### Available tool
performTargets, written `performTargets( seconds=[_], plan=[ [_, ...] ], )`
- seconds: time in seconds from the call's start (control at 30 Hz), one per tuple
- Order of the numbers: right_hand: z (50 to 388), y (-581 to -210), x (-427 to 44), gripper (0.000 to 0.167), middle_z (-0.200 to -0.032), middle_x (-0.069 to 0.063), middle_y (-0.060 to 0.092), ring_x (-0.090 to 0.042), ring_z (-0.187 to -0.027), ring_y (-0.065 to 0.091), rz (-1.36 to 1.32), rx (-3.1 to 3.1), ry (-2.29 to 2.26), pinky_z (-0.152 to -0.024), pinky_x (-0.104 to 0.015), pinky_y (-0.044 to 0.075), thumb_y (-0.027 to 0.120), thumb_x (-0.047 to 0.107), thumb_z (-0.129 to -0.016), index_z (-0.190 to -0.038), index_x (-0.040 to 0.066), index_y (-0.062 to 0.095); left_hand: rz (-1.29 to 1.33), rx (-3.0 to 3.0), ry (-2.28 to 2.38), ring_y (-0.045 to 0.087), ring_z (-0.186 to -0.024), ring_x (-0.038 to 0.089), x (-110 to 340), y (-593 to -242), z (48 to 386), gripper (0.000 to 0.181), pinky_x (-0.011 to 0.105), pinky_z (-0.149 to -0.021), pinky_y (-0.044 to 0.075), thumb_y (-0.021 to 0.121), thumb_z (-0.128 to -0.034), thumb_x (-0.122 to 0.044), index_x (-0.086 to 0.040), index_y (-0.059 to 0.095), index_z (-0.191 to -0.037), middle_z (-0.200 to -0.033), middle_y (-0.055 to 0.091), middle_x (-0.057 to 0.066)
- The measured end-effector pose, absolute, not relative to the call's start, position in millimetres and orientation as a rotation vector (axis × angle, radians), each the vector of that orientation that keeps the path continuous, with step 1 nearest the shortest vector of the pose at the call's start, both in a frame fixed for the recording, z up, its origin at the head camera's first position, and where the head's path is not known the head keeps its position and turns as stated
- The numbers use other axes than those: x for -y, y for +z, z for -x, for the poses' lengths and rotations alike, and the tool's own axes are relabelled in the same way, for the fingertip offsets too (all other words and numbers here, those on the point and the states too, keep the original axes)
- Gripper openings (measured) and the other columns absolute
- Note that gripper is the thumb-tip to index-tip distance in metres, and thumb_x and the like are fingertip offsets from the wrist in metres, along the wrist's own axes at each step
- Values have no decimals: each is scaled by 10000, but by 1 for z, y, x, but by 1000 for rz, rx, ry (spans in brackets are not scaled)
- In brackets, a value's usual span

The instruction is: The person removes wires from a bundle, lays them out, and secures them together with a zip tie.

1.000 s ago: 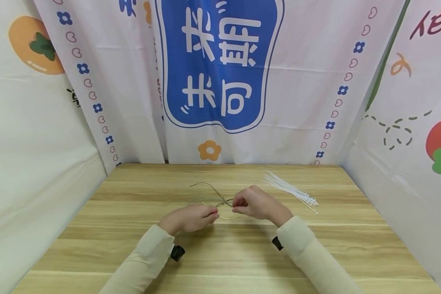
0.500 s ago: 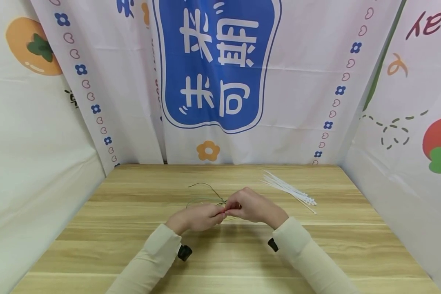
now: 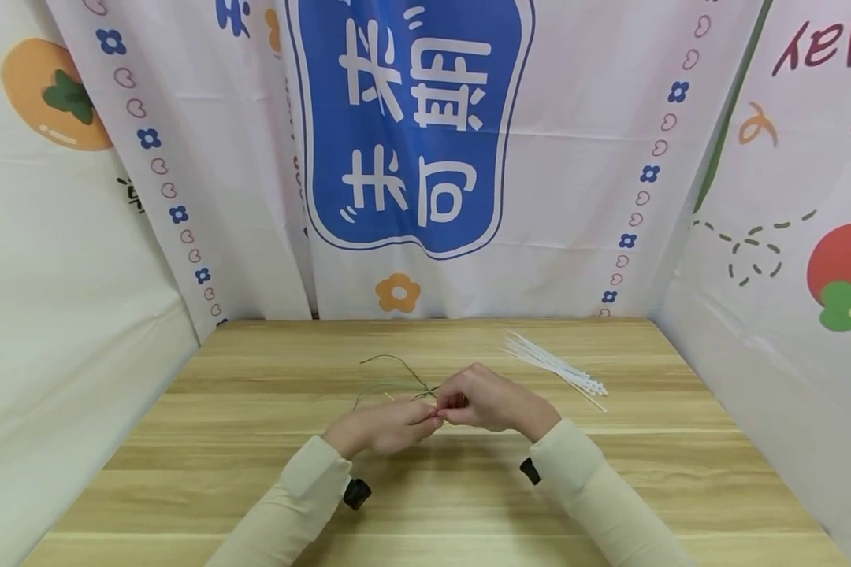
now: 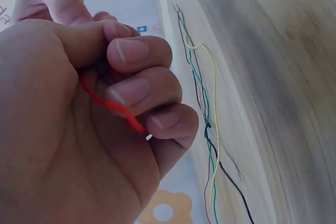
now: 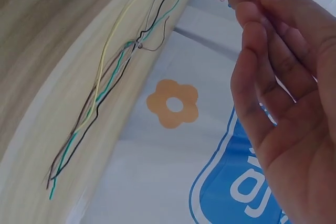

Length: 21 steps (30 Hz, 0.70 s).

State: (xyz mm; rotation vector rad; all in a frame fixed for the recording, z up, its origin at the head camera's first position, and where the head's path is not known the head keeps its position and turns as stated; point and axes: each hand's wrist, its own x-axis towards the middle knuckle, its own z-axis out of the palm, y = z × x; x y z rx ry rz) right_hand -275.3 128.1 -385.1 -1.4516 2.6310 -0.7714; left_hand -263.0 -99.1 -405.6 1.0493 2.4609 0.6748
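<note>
left hand [image 3: 395,426]: fingers curled, grasping the red wire [image 4: 121,109], which runs over the palm, one end poking out below the little finger; right hand [image 3: 488,400]: thumb and forefinger pinching the same wire, fingertips right against the left's; both hands raised just over the wooden table [image 3: 468,504], near its middle; just beyond them on the wood, a loose bunch: yellow wire [image 4: 214,77], green wire [image 5: 111,85], black wire [image 4: 231,176], plus thin brown strands, crossing at one tight spot; to the right, farther off, white cable ties [image 3: 556,365] in a fanned heap
</note>
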Motion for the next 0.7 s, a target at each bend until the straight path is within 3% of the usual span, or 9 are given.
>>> performTargets(
  seconds=[0.2,0.33,0.57,0.7],
  plan=[
    [281,-384,-140,162,-756,94,670,34,-648,546,1397,-2647,-846,-614,-184,512,729,90,-988,-854,175,758,-1012,-2499,678,385,-621,80,108,-401,263,410,247,-637,369,367,-1169,-260,10,619,-991,-713,451,-61],
    [281,-387,-141,79,-820,76,724,29,-685,600,1359,-2627,-878,-653,-198,553,749,151,-997,-932,142,794,-1007,-2496,672,391,-630,84,109,-400,262,407,251,-637,374,358,-1172,-282,-9,626,-1036,-730,465,-55],
    [278,-399,-131,117,-852,44,755,38,-692,596,1441,-2607,-892,-646,-178,545,760,207,-992,-965,104,809,-1023,-2463,738,372,-604,73,106,-402,259,394,245,-602,364,357,-1172,-309,-59,637,-1289,-720,475,-60],
    [279,-398,-132,90,-875,30,772,41,-702,597,1461,-2601,-909,-651,-180,544,745,180,-1003,-980,129,816,-1035,-2451,768,357,-609,71,106,-402,258,391,241,-613,355,345,-1175,-282,-37,629,-1286,-718,452,-56]
  ],
)
